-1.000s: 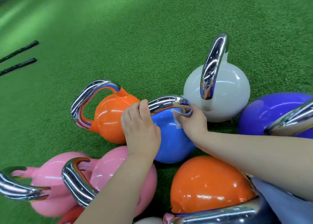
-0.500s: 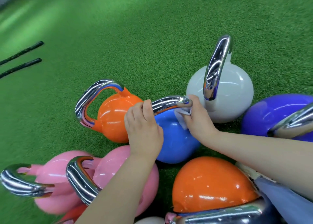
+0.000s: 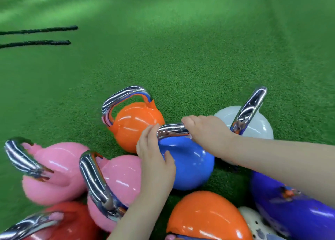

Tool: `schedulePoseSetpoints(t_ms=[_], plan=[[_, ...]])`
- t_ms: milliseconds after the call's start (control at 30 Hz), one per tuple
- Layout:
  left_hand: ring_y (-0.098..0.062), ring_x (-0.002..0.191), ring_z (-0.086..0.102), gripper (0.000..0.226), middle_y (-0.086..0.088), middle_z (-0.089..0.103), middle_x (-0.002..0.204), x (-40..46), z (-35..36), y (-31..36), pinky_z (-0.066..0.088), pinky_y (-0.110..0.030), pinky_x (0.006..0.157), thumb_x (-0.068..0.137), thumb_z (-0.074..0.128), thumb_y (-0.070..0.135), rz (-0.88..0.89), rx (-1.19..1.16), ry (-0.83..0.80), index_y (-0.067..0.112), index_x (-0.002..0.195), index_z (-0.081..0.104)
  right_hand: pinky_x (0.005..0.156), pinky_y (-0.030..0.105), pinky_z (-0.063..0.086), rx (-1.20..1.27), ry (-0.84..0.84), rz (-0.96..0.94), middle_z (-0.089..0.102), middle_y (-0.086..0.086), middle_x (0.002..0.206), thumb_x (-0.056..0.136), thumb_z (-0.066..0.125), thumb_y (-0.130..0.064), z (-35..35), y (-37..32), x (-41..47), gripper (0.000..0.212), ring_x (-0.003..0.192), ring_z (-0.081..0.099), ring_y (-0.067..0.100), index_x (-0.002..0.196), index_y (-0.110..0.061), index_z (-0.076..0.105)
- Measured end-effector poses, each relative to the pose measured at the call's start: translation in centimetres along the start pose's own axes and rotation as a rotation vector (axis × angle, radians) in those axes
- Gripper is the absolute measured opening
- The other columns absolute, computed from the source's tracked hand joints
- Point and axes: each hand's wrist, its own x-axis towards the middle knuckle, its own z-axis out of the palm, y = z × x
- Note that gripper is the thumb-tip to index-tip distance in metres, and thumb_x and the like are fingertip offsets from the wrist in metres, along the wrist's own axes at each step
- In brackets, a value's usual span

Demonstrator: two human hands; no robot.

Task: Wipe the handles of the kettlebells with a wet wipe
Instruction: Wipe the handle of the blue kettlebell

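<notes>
Head view looks down on a cluster of kettlebells on green turf [image 3: 181, 58]. At lower centre of the frame stands the blue kettlebell [image 3: 190, 163], its chrome handle [image 3: 172, 131] running between both hands. The right hand [image 3: 204, 131] curls over the handle's right end, fingers wrapped around it; a small white edge of the wet wipe [image 3: 190, 136] peeks out beneath the fingers. The left hand [image 3: 155, 158] rests against the blue bell's left side with fingers fairly straight, fingertips touching the handle's left end and thumb lying on the blue body. Just behind sits an orange kettlebell [image 3: 134, 125], to the right a white kettlebell [image 3: 257, 125]. Two pink kettlebells [image 3: 59, 167] lie at lower left, a purple kettlebell [image 3: 290, 212] at lower right. Two black bars [image 3: 39, 30] lie at upper left.
</notes>
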Motion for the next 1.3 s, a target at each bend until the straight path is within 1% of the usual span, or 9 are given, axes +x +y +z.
schedulePoseSetpoints(t_ms=[233,400,500,600,767,867,1000,1067,1300], plan=[[-0.025,0.117,0.048,0.06,0.002,0.048,0.12,-0.8,-0.1,1.2,0.039,-0.039,0.103,0.066,0.044,0.004,-0.141,-0.186,0.02,0.022,0.124,0.044,0.041,0.02,0.019,-0.125,0.016,-0.078,0.052,-0.003,0.051,0.041,0.077,-0.016,-1.1,-2.2,1.6,0.05,0.034,0.05,0.017,0.075,-0.013,0.041],[0.003,0.109,0.043,0.057,0.023,0.043,0.119,-1.8,-0.1,1.0,0.036,-0.01,0.093,0.066,0.042,0.005,-0.143,-0.207,0.031,0.04,0.111,0.042,0.04,0.021,0.036,-0.058,-0.051,-0.102,0.057,-0.001,0.058,0.036,0.084,-0.021,-0.9,-4.1,2.8,0.057,0.042,0.056,0.018,0.082,-0.011,0.053],[-0.003,0.113,0.043,0.059,0.014,0.047,0.122,-2.2,-0.4,0.1,0.037,-0.013,0.096,0.066,0.041,0.006,-0.17,-0.199,0.001,0.032,0.119,0.043,0.071,0.032,0.045,0.054,-0.152,-0.142,0.063,0.006,0.101,0.065,0.08,-0.039,-2.7,-3.4,2.9,0.074,0.086,0.064,0.025,0.121,-0.007,0.042],[0.0,0.112,0.045,0.059,0.01,0.049,0.122,-2.3,-0.7,-0.1,0.04,-0.018,0.096,0.066,0.042,0.004,-0.158,-0.195,0.012,0.031,0.118,0.045,0.101,0.033,0.034,0.401,-0.256,-0.143,0.043,0.004,0.136,0.079,0.069,-0.037,-4.5,-1.1,2.0,0.077,0.122,0.047,0.025,0.137,-0.01,0.027],[-0.001,0.113,0.043,0.049,0.009,0.048,0.12,-0.6,0.0,1.4,0.038,-0.024,0.097,0.074,0.04,0.006,0.059,-0.127,0.03,0.026,0.118,0.048,0.092,0.03,0.042,0.56,-0.061,-0.075,0.061,0.002,0.114,0.075,0.075,-0.021,-3.5,1.4,0.4,0.034,0.103,0.06,0.026,0.106,-0.012,0.062],[-0.007,0.118,0.04,0.048,-0.003,0.051,0.127,0.8,0.9,2.0,0.029,-0.02,0.103,0.078,0.048,0.009,0.164,0.013,-0.031,0.015,0.125,0.049,0.079,0.018,0.043,0.636,0.036,-0.055,0.065,-0.002,0.09,0.073,0.07,-0.015,-2.4,2.5,-0.2,0.01,0.08,0.063,0.018,0.083,-0.015,0.068],[-0.022,0.107,0.061,0.077,-0.012,0.063,0.117,2.8,2.7,2.3,0.048,-0.028,0.088,0.051,0.087,0.024,0.368,0.434,-0.117,0.001,0.118,0.058,0.072,0.012,0.038,0.687,0.009,-0.036,0.062,-0.005,0.08,0.066,0.076,-0.003,-2.5,3.3,-0.5,0.021,0.074,0.059,0.017,0.077,-0.016,0.065],[-0.02,0.094,0.067,0.088,-0.006,0.067,0.107,3.5,3.6,2.4,0.053,-0.028,0.079,0.039,0.089,0.039,0.41,0.544,-0.142,0.003,0.114,0.062,0.072,0.017,0.038,0.67,-0.025,-0.004,0.058,-0.005,0.08,0.064,0.076,-0.001,-2.7,3.6,-0.4,0.028,0.075,0.058,0.019,0.08,-0.017,0.06],[-0.019,0.068,0.054,0.046,0.004,0.054,0.073,4.1,5.3,0.9,0.031,-0.03,0.069,0.056,0.077,0.032,0.527,0.722,-0.054,0.02,0.091,0.05,0.075,0.037,0.045,0.571,-0.229,0.057,0.056,-0.004,0.083,0.068,0.068,-0.013,-2.9,4.1,-0.1,0.03,0.082,0.054,0.02,0.082,-0.025,0.044]])
